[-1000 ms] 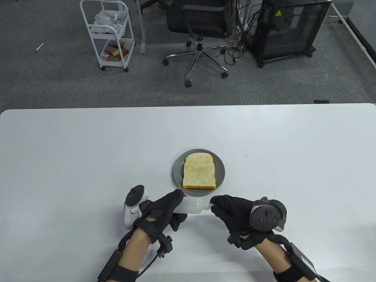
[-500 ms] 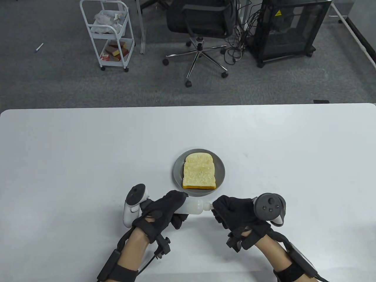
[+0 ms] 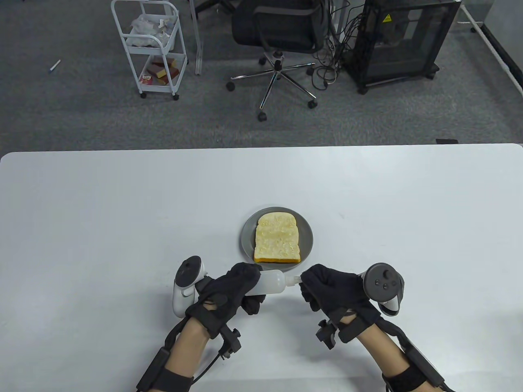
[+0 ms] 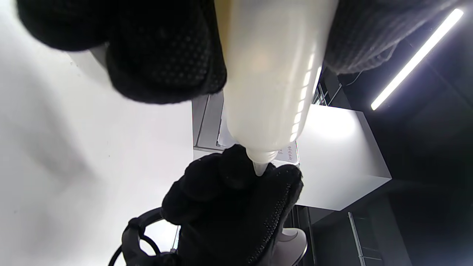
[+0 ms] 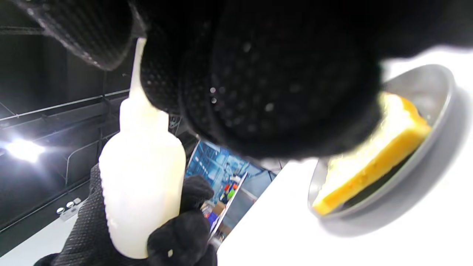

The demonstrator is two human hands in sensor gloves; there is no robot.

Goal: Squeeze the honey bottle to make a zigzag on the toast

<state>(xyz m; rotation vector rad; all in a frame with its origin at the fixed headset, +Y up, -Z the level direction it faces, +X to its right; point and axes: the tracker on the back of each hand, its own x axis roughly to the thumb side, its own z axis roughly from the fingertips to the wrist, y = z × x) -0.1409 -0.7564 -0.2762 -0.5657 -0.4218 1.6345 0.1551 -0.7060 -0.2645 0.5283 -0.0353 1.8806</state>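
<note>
Table view: L hand [image 3: 229,292] grips honey bottle [image 3: 269,283]; R hand [image 3: 333,288] pinches nozzle [image 3: 293,279].

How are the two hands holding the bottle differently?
The left hand wraps its fingers around the body of the cloudy white plastic squeeze bottle; the right hand only pinches the thin nozzle tip. The left hand carries a white tracker; the right hand's tracker is dark grey. Both wear black gloves and sit near the grey plate with the yellow toast slice.
</note>
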